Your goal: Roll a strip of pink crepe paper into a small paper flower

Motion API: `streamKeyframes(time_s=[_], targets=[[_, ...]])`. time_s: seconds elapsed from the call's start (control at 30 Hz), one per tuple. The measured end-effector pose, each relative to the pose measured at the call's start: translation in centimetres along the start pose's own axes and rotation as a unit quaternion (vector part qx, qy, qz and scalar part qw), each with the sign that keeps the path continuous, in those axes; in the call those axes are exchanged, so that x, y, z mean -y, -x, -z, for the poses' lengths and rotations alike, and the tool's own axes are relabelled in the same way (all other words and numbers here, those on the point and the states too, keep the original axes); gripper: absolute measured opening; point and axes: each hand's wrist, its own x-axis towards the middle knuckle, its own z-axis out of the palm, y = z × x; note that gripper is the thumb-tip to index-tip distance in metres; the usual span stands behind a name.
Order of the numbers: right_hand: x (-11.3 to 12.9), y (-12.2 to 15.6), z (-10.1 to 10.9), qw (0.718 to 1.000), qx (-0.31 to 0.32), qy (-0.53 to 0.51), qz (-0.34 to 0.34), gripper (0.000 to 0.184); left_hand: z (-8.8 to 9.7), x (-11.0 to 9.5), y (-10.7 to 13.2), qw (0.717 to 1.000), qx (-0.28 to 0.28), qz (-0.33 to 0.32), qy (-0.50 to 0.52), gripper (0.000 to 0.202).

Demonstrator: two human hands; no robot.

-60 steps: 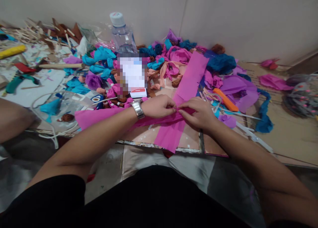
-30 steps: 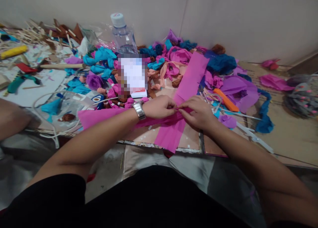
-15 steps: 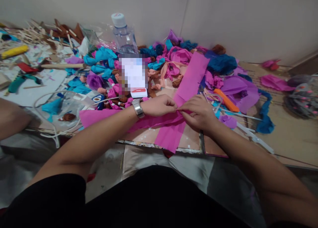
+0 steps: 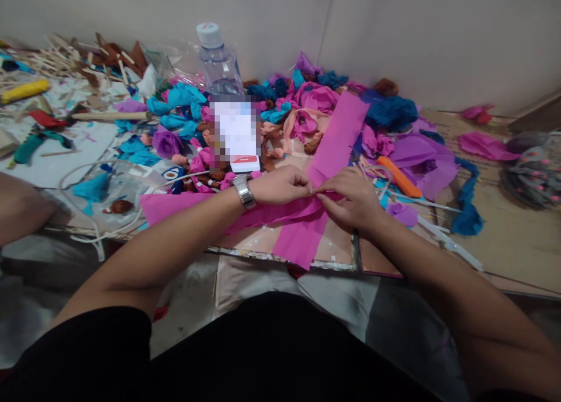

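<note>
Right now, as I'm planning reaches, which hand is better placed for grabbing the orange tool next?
Right hand, probably: the orange tool lies to its right, farther from the left hand.

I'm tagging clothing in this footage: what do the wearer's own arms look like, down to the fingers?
The left arm has a short black sleeve and a silver linked watch band. The right arm has a bare wrist; no gloves are worn.

1. A plain, pale grey wall (image 4: pixel 416 40) stands behind the bench (image 4: pixel 342 244), marked by a thin, near-vertical seam (image 4: pixel 326 22).
2. The bench's front edge (image 4: pixel 280 260) looks chipped and worn.
3. Grey floor (image 4: pixel 190 314) shows below.
4. The light is dim, the wall softly shaded.
</note>
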Motion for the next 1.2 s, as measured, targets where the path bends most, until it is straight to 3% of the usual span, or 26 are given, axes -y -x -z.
streamKeyframes(time_s=[0.67, 0.93, 1.2], targets=[[-0.1, 0.0, 0.0, 0.999, 0.010, 0.035, 0.003, 0.008, -0.6, 0.1, 0.1, 0.993, -0.081, -0.035, -0.082, 0.038], [0.0, -0.1, -0.1, 0.998, 0.018, 0.052, 0.003, 0.008, -0.8, 0.0, 0.0, 0.994, -0.089, -0.019, -0.067, 0.029], [0.1, 0.0, -0.1, 0.999, 0.014, 0.039, -0.017, 0.007, -1.1, -0.5, 0.3, 0.985, -0.126, -0.044, -0.106, 0.028]])
